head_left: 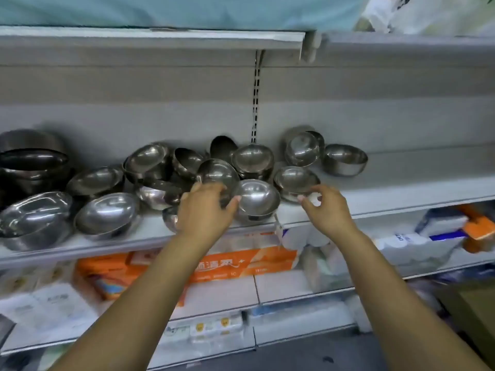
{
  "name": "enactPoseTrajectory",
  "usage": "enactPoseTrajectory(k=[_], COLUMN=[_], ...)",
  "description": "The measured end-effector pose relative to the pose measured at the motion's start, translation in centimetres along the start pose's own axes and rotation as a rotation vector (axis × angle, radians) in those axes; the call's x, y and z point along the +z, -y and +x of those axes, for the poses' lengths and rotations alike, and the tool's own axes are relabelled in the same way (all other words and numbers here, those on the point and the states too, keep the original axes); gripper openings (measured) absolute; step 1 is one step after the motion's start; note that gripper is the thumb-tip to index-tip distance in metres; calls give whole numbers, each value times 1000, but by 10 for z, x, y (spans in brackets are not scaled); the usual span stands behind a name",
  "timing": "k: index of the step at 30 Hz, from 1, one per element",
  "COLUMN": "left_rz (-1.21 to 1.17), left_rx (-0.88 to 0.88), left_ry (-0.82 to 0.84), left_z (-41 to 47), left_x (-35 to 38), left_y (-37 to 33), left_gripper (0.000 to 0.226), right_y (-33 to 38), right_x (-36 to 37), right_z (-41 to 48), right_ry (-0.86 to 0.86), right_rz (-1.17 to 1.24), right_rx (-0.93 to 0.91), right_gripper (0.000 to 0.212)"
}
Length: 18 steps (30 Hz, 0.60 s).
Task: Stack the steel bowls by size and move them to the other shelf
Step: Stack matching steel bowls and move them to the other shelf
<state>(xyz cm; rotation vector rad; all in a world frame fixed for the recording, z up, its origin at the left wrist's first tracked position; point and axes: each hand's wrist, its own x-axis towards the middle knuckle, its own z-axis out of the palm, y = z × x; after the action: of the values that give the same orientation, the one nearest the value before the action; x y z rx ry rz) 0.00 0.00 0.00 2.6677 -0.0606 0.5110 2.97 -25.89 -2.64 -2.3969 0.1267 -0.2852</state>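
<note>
The grey shelf (401, 188) lies bare right of the scattered steel bowls (150, 167). Left hand (203, 210) grips a tilted bowl (218, 174) near the front lip; right hand (325, 207), fingers loosely spread, holds nothing.

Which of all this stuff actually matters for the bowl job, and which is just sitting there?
Part of the job: steel bowls, shelf, left hand, right hand.

Just lying about: orange box, white packs, blue cloth.
</note>
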Motion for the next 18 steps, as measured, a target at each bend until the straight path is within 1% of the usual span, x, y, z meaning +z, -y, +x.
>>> enactPoseTrajectory(k=[3,8,10,13,16,18], left_rz=[132,265,289,305,296,251], left_rx=[-20,-15,-14,-2,-3,37], left_ry=[23,46,47,46,6,-61], left_z=[19,25,22,16,11,8], left_x=[10,14,17,18,17,20], left_y=[-5,-12,-11,-14,-15,-13], left_gripper=[44,47,46,45,41,35], right_y=[-8,-5,-8,-13,-25,-15], right_x=[8,12,12,15,16,5], right_z=[18,37,47,60,69,66], right_ry=[-112,-136,-109,-19,9,-35], right_rz=[18,80,120,175,217,255], right_rx=[110,269,346,392,404,369], right_gripper=[45,61,62,48,31,28])
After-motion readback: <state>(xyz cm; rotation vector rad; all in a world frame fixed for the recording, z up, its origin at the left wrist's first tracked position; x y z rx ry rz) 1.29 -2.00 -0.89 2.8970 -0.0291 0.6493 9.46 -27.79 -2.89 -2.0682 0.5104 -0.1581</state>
